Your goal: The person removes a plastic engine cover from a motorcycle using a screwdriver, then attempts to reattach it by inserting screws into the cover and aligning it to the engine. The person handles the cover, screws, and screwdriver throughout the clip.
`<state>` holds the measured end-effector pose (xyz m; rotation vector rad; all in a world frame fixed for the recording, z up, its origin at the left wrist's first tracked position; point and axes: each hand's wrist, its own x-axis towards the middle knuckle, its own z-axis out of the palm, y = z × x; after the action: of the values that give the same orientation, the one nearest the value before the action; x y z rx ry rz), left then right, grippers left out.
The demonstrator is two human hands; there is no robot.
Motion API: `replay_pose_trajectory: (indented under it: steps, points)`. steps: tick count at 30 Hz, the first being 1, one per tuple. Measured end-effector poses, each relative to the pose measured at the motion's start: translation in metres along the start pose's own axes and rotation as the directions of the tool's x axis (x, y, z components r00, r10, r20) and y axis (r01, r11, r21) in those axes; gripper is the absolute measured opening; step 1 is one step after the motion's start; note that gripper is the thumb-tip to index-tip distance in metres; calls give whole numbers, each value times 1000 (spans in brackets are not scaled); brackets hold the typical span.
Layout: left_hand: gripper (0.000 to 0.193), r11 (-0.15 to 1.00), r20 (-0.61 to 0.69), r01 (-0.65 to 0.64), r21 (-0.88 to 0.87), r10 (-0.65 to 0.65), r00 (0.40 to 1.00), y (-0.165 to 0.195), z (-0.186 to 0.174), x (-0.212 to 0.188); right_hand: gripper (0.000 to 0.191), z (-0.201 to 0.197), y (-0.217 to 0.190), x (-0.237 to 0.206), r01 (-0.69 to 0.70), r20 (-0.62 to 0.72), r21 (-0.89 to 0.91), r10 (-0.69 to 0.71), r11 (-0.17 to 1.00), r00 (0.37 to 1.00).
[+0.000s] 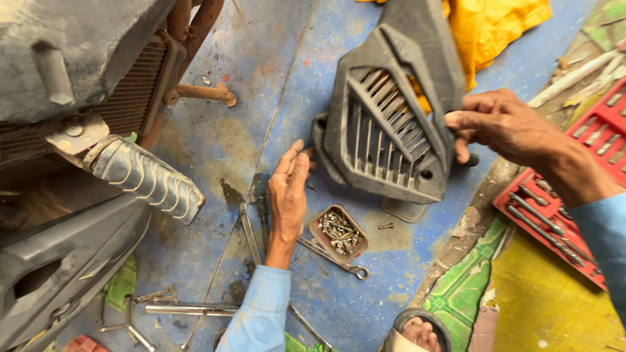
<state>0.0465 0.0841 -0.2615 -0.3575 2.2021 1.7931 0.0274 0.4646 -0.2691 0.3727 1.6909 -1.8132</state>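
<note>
While the right hand point(505, 127) pinches the edge of the grey slatted cover point(391, 124), a red socket tray point(574, 189) sits just behind that wrist. Below the cover, the left hand point(288, 192) lies flat, fingers together, empty, beside a tin of screws point(339, 233) and a wrench point(332, 255).

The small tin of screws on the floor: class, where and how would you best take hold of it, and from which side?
Grip the small tin by its two long rims, coming straight down from above. It lies flat and open-topped, full of loose screws, so a level lift looks safest. The left hand rests just beside it; a wrench lies against its near edge, so avoid that side.
</note>
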Motion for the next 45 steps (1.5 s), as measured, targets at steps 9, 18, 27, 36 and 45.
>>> replay_pose_trajectory:
  steps: [9, 18, 27, 36, 45]
  points:
    - [56, 888, 201, 138, -438, -53, 978, 27, -13, -24, 32, 33, -36, -26, 132, 162, -232, -96, 964, 982]
    - [56, 854, 165, 85, -514, 1, 986, 28, -45, -47, 35, 79, -68, -57, 134, 165, -251, -94, 959, 982]
    - [53, 820, 150, 97, -564, -13, 989, 22, -72, -70, 31, 109, -61, -69, 135, 96, -233, -115, 963, 989]
    - [32, 635, 81, 201, -746, -213, 974, -6, -142, -108, 29, 218, 7, -87, 150, 155, -16, -145, 989, 977]
    - [22, 563, 40, 152, -812, -206, 978, -56, -181, -131, 34, 163, 6, -43, 176, -161, -782, -466, 598, 870]
